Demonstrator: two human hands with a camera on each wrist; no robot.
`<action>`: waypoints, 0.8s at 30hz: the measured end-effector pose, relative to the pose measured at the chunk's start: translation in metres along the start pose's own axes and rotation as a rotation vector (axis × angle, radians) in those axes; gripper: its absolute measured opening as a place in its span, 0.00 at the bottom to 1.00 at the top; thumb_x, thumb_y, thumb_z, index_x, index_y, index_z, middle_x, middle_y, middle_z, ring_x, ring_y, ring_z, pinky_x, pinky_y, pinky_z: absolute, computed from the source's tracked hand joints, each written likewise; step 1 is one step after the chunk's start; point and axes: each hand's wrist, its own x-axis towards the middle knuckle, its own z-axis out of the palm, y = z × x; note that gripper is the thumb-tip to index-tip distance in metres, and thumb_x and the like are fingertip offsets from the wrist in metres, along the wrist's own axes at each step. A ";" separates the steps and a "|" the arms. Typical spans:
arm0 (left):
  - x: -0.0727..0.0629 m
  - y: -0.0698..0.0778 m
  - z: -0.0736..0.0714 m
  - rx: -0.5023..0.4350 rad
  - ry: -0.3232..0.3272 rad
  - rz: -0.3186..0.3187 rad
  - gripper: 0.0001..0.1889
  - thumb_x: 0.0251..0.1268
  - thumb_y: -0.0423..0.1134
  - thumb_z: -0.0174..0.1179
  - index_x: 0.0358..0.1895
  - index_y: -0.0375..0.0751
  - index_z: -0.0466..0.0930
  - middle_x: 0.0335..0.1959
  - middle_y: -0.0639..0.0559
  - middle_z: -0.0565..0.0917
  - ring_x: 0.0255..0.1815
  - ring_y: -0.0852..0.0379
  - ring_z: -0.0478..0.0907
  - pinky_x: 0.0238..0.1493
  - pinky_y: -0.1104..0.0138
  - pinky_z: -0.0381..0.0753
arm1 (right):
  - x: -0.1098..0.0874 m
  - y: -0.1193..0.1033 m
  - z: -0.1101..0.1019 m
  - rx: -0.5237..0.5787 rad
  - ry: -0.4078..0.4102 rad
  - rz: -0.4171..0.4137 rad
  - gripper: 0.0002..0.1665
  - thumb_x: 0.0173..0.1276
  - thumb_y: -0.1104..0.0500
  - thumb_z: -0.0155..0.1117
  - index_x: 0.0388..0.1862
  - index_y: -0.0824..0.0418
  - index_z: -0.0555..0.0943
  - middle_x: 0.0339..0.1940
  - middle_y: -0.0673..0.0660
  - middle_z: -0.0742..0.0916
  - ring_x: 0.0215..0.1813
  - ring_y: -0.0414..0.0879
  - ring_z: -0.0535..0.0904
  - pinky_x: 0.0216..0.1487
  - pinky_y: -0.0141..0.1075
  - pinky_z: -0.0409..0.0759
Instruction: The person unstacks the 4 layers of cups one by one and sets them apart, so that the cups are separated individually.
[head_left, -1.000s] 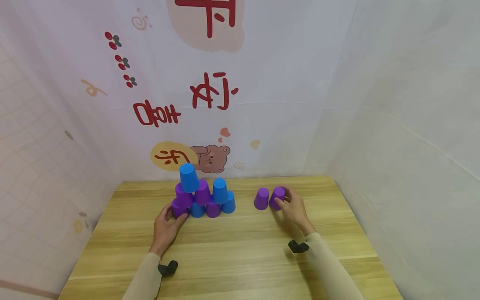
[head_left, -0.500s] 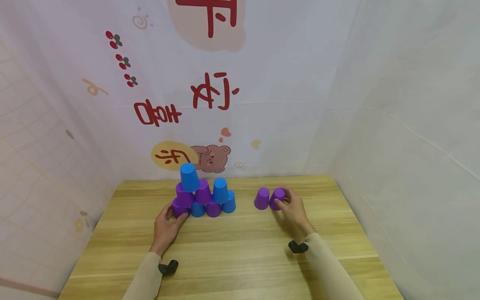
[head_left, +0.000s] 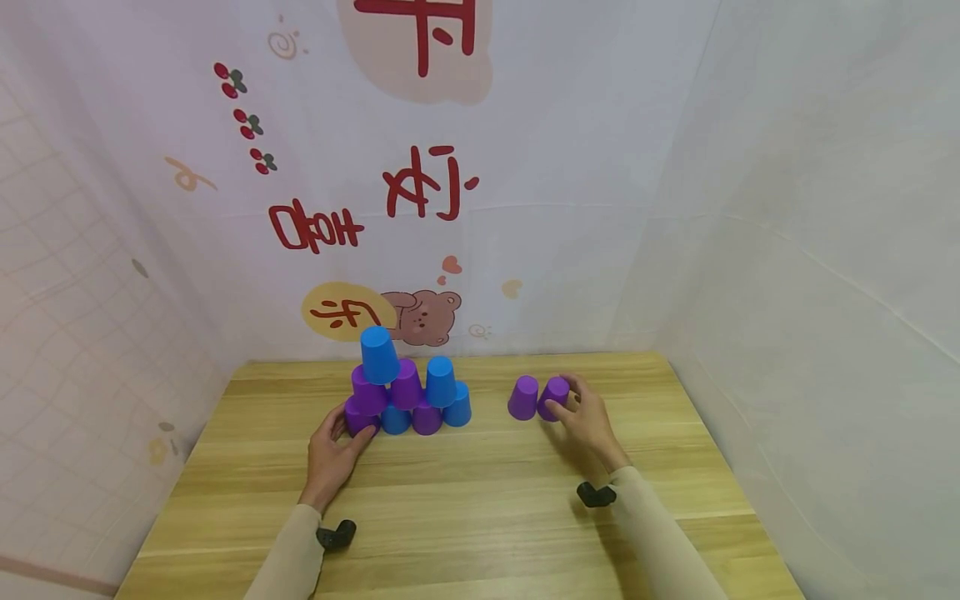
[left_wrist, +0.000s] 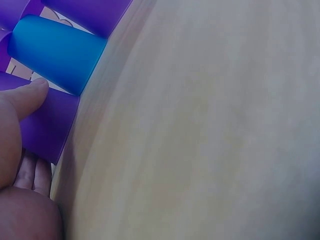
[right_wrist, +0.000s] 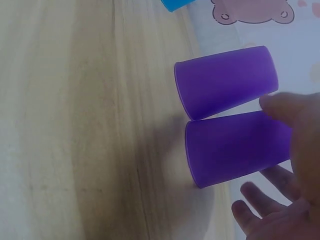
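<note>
Evidently gripping upright purple cup (head_left: 553, 392) with right hand (head_left: 588, 421).
Just past thumb (right_wrist: 282, 106), neighbouring cup (head_left: 522, 398); gripped in left hand (head_left: 330, 457), corner cup (head_left: 360, 417).

The left arm (head_left: 288, 554) is slanting up from the lower left of the frame; I'm seeing the left hand (head_left: 333, 458) curving, its thumb (left_wrist: 32, 97) opposing the fingers (left_wrist: 43, 175). From the lower right, the right arm (head_left: 663, 533) is angling inward, the right hand (head_left: 588, 421) curving likewise.
</note>
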 end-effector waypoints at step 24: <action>-0.001 0.004 0.000 0.017 0.008 0.001 0.40 0.77 0.41 0.77 0.86 0.40 0.70 0.83 0.36 0.78 0.84 0.37 0.77 0.89 0.45 0.73 | 0.013 -0.073 -0.008 -0.125 -0.059 -0.139 0.56 0.80 0.34 0.71 0.96 0.46 0.55 0.96 0.60 0.63 0.94 0.69 0.58 0.90 0.77 0.61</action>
